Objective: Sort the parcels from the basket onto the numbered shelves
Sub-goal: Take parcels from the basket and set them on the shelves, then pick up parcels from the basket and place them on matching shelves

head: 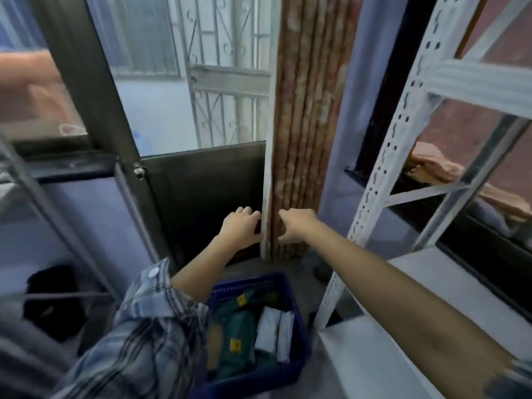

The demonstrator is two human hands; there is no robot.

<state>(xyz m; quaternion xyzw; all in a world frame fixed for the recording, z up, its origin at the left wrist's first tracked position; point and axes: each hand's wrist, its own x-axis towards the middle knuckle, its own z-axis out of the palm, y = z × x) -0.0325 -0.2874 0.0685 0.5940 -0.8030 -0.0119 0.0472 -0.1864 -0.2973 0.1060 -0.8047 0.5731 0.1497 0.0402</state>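
Head view: left hand (240, 226) and right hand (296, 227) stretched forward on either side of a pale upright post (269, 180) standing before stacked brown boards (308, 125), left fingers curled at the post's edge, right fingers bent near the boards; whether either grip clamps anything cannot be told. Below the arms, blue basket (300, 326) on the floor, holding green and white parcels (272, 331); white metal shelves (383, 367) just beside it at right.
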